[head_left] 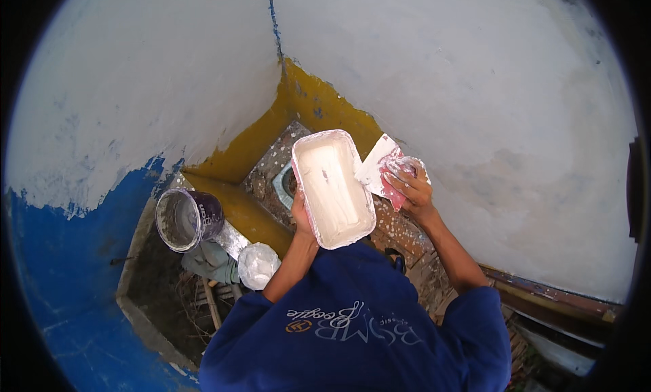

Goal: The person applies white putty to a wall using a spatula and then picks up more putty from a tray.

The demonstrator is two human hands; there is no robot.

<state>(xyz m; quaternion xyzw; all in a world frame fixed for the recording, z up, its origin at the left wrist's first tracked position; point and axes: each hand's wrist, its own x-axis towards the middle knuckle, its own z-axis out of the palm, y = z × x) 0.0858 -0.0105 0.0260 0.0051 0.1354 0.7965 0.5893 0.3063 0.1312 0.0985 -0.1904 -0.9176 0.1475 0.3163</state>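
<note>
My left hand grips the left long side of a rectangular plastic tub, held up in front of my chest. Cream-white paste coats the tub's inside and smears its pinkish rim. At the tub's right side, my right hand is closed round a red putty spreader. White paste covers much of the spreader's flat face, and its edge meets or overlaps the tub's rim; I cannot tell whether they touch. Paste also whitens the fingers of that hand.
Two walls meet in a corner ahead, coated whitish above mustard and blue paint. Left of me stand a dark bucket with a grey-crusted inside and a clear plastic bag. A wooden ledge runs along the right wall.
</note>
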